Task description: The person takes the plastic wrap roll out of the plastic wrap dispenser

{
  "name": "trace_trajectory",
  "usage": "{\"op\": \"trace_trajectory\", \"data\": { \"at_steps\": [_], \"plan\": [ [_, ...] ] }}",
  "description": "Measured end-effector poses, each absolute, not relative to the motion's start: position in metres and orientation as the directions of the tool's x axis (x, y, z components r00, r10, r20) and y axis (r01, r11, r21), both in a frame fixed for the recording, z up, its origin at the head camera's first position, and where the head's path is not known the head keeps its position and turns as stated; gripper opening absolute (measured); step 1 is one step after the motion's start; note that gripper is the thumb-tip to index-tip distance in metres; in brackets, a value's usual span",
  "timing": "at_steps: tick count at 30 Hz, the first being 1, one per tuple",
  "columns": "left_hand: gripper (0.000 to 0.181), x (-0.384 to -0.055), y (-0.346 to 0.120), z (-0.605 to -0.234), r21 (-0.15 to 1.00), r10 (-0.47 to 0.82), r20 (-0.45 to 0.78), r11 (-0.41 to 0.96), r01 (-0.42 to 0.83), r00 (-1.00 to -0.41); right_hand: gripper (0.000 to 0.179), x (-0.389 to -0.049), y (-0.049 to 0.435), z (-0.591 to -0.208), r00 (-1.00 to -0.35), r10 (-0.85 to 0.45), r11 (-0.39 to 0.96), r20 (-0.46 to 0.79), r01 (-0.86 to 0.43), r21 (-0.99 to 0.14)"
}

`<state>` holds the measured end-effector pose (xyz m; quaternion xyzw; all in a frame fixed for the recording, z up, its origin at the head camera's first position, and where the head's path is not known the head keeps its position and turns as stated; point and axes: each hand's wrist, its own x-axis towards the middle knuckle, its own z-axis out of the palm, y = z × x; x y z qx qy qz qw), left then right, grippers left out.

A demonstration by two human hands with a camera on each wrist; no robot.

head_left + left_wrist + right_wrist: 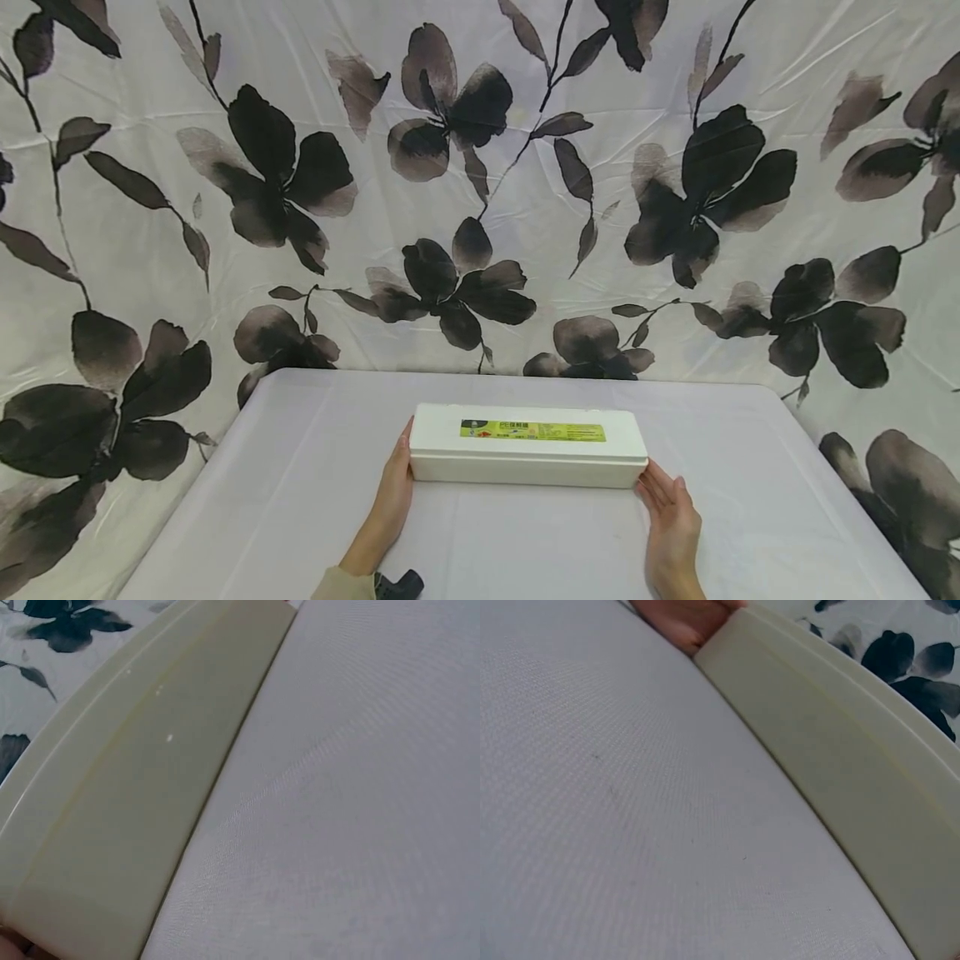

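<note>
A long white lidded box (525,471) with a yellow-green printed label (532,431) on top lies on the table. Along its left end my left hand (392,493) rests, fingers extended against the side. My right hand (673,527) touches the front right corner with nearly straight fingers, thumb pointing up. In the left wrist view the long front wall of the box (150,772) runs diagonally, and only a sliver of finger shows at lower left. The right wrist view shows the same wall (817,750), with the left hand (686,619) at its far end.
A white cloth covers the table (525,542), whose back edge lies behind the box. Behind it hangs a pale sheet (570,292) with dark flower prints. A black strap device (400,586) sits at the left wrist, beside a beige sleeve (345,583).
</note>
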<state>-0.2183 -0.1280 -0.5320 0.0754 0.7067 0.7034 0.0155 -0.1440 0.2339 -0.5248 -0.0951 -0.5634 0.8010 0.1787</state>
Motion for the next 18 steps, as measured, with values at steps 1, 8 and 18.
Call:
{"op": "trace_trajectory", "data": {
  "at_steps": [1,8,18],
  "plan": [
    [0.066,-0.218,-0.128,-0.532,0.996,0.126,0.084,0.009,0.086,-0.988,0.068,-0.144,0.234,-0.525,-0.918,0.393,-0.301,0.05,-0.18,-0.936],
    [0.064,-0.215,-0.132,-0.53,0.984,0.109,0.106,0.132,0.12,-0.988,0.062,-0.145,0.235,-0.526,-0.919,0.39,-0.313,0.064,-0.198,-0.929],
    [0.06,-0.221,-0.144,-0.533,0.977,0.164,0.163,0.11,0.183,-0.973,0.062,-0.147,0.241,-0.52,-0.923,0.382,-0.288,0.041,-0.161,-0.944]
  ]
}}
